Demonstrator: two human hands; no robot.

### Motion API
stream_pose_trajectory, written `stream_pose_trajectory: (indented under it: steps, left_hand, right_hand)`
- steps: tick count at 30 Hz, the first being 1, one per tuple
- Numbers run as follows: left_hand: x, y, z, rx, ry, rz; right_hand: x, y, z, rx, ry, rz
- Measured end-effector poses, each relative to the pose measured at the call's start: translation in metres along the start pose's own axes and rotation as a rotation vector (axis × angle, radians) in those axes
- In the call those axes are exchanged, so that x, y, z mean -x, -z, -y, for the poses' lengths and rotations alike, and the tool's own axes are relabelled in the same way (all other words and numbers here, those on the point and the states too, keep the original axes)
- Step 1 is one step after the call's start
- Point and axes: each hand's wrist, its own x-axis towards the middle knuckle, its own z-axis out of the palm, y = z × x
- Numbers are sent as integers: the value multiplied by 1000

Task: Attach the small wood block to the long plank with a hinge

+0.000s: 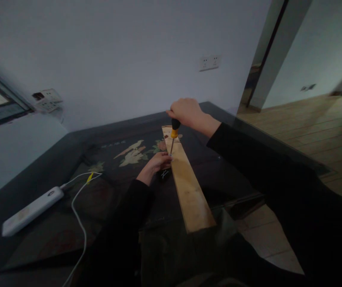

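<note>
My right hand (186,111) is wrapped round the black and yellow handle of a screwdriver (174,133), whose shaft points down at a long wooden board (191,195). The board lies on the dark table, its near end reaching over my lap. My left hand (159,161) is at the board's left edge, fingers pinched together beside the screwdriver's tip. What those fingers hold, if anything, is too small to make out. Just below them lies a small dark thing with pale lines (165,174), partly hidden.
The dark table (114,199) carries a bird-and-flower picture. On its left lies a white power strip or power bank (33,211) with a white cable (79,219) and yellow tag. A wall with sockets (209,62) stands behind; wooden floor (293,127) lies right.
</note>
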Motion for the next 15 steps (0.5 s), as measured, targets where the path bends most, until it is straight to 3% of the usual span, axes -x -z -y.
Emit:
stream_pose_trajectory:
  steps: [4,9,15]
  left_hand:
    - [1,-1,-1,10,-11,13]
    - [2,0,0,14,-7,20]
    - [1,1,1,34,-6,11]
  right_hand:
    - [2,5,-5,-55,3,50]
    - [2,21,-21,-193,192,188]
    - [4,23,-10,-86,180,156]
